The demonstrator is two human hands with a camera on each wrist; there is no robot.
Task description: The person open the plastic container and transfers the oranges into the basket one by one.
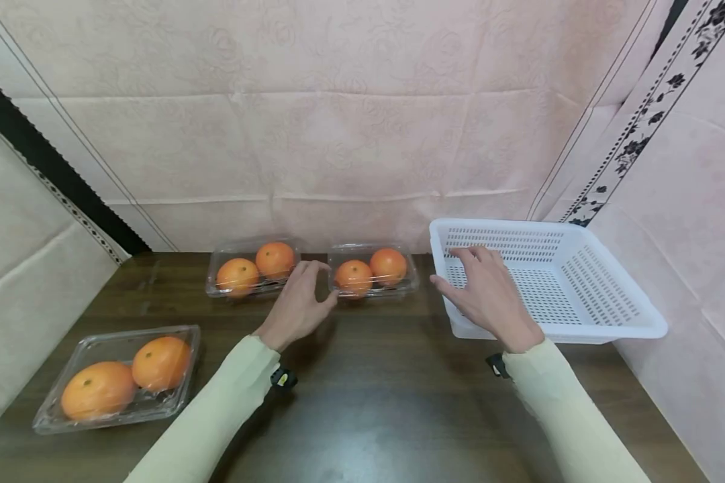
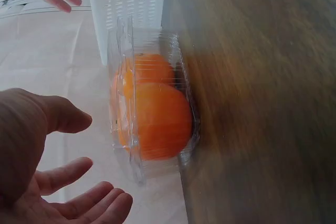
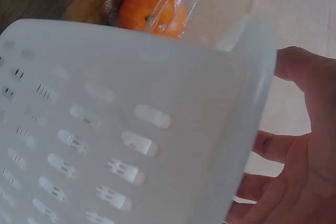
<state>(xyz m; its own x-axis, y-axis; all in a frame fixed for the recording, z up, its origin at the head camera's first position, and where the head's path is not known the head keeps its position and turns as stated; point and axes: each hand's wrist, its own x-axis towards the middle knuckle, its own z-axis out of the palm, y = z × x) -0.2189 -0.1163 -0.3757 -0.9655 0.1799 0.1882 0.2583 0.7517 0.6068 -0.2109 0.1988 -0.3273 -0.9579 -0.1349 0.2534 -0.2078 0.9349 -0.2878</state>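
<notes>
In the head view my left hand reaches between two clear plastic boxes, its thumb and fingers parted and holding nothing. Just right of its fingertips is the middle box, with two oranges inside. The left wrist view shows the same box side-on, apart from the fingers. Behind the left hand lies another box with two oranges. My right hand hovers over the left side of a white perforated basket, fingers spread. The basket wall partly hides those fingers in the right wrist view.
A third clear box with two larger oranges sits at the front left of the dark wooden table. Pale patterned cloth hangs behind and at both sides, close to the boxes and basket.
</notes>
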